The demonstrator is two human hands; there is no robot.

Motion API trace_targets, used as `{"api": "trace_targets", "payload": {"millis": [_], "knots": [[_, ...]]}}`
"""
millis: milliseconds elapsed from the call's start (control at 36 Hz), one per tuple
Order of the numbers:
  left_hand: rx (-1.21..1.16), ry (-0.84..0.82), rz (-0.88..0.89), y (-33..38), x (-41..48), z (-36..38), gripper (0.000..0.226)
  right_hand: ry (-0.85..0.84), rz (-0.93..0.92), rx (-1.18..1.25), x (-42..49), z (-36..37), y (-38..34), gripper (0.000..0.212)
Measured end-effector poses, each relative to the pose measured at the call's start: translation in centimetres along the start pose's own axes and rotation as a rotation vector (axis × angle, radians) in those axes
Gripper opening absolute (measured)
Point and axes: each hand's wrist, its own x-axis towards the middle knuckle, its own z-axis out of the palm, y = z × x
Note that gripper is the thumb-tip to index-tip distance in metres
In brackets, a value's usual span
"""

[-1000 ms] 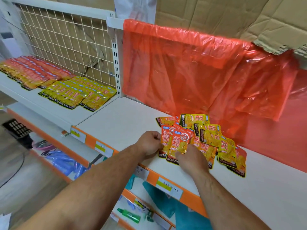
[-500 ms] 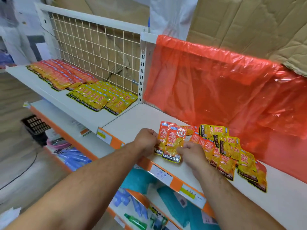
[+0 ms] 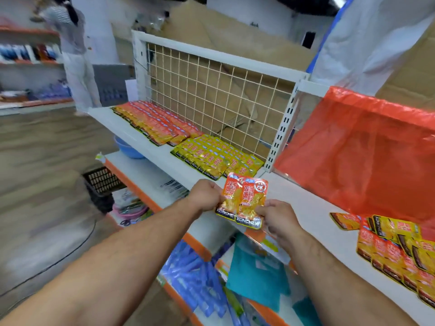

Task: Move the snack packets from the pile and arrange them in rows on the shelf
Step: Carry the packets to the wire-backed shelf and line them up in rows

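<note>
both hands, left hand point(image 3: 205, 196) and right hand point(image 3: 277, 216), are pinching two light, floppy, slippery red packets point(image 3: 243, 200) by their bottom edges.

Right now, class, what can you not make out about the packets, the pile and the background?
Head view only.
1. Held orange packets: two show; any behind are hidden by overlap.
2. Pile: cut off by the right edge.
3. Person at far left: blurred by motion.
4. Far shelves: goods too blurred to identify.
</note>
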Motion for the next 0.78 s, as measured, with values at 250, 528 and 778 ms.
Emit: {"api": "trace_targets", "payload": {"millis": [250, 528, 778], "knots": [[-0.065, 0.105, -0.027, -3.1, 1.7, -11.0, 0.028, -0.091, -0.073, -0.029, 0.3, 11.4, -4.6, 0.046], [-0.113, 0.216, -0.080, -5.6, 5.7, -20.1, 0.023, -0.183, -0.099, -0.036, 5.5, 20.5, -8.5, 0.046], [-0.067, 0.311, -0.084, -6.1, 13.3, -27.1, 0.015, -0.301, -0.146, -0.050, 13.4, 28.2, -12.4, 0.043]]}}
